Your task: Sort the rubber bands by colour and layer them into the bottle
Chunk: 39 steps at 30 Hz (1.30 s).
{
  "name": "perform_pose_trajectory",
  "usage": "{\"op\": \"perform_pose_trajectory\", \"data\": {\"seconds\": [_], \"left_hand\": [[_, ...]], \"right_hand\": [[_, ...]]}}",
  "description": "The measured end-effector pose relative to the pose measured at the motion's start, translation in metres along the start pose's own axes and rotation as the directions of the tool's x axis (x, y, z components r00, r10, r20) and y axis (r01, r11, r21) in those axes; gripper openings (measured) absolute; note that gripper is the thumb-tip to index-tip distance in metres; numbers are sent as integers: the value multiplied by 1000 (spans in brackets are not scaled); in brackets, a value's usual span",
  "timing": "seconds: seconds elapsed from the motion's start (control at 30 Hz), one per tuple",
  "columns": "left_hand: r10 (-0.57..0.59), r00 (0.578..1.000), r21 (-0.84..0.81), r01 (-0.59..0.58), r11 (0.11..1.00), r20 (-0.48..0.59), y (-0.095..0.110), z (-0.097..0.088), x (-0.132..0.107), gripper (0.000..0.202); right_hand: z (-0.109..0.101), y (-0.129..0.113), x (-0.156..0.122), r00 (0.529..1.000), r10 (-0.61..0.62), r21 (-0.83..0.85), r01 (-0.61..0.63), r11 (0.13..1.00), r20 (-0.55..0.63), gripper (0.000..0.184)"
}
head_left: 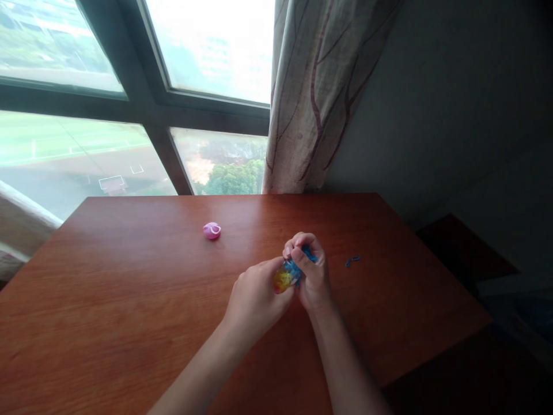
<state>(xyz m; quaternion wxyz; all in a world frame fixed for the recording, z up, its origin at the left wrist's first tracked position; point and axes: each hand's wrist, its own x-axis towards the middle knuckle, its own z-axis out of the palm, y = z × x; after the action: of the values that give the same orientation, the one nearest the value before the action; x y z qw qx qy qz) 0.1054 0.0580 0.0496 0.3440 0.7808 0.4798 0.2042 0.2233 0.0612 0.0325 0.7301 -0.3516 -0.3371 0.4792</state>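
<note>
Both my hands meet over the middle of a reddish wooden table [129,300]. My left hand [254,297] is closed round a small clear container of colourful bits [285,278], yellow, red and blue. My right hand [309,271] pinches at its top, fingers curled over blue pieces. What exactly the fingertips grip is hidden. A small pink rounded object [211,230] lies on the table to the far left of my hands. Two tiny blue pieces [352,260] lie on the wood just right of my right hand.
A large window [129,115] with dark frames is behind the table. A patterned curtain [319,92] hangs at the back centre. A grey wall and a dark lower surface [462,248] lie to the right, past the table's edge.
</note>
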Motion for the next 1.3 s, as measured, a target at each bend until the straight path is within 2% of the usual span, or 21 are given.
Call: {"op": "perform_pose_trajectory", "data": {"seconds": [0.13,0.27,0.43,0.67,0.73,0.87,1.0,1.07,1.17,1.3], "left_hand": [[7,1000,14,-7,1000,-13,-2,1,1,24],[4,1000,2,-4,1000,-21,0,0,0,24],[-25,999,-23,24,999,-38,3,-1,-1,26],[1,999,-60,-3,998,-47,0,1,0,26],[6,999,-63,-8,998,-31,-2,2,0,26],[-1,1000,-54,0,999,-8,-3,3,1,23],[-4,1000,-46,4,999,1,-3,3,1,23],[-9,1000,-40,9,999,8,-4,3,1,25],[-6,1000,-27,7,1000,14,-5,2,2,27],[12,1000,-16,-12,1000,14,-4,1,2,28]], "right_hand": [[-1,3,3,996,-70,-105,76,992,61,26],[-3,6,3,997,-79,-129,78,989,-1,14],[-3,6,1,1000,-6,22,7,1000,-14,4],[-2,5,3,994,87,224,-70,972,-63,4],[-2,5,3,995,86,241,-72,968,-50,8],[-1,3,2,998,42,248,-30,968,-41,27],[0,0,2,994,105,347,-85,934,-39,42],[0,1,3,989,134,352,-107,930,-55,35],[-2,4,4,987,139,320,-107,941,-78,9],[-5,7,3,994,97,289,-78,954,-52,28]]}}
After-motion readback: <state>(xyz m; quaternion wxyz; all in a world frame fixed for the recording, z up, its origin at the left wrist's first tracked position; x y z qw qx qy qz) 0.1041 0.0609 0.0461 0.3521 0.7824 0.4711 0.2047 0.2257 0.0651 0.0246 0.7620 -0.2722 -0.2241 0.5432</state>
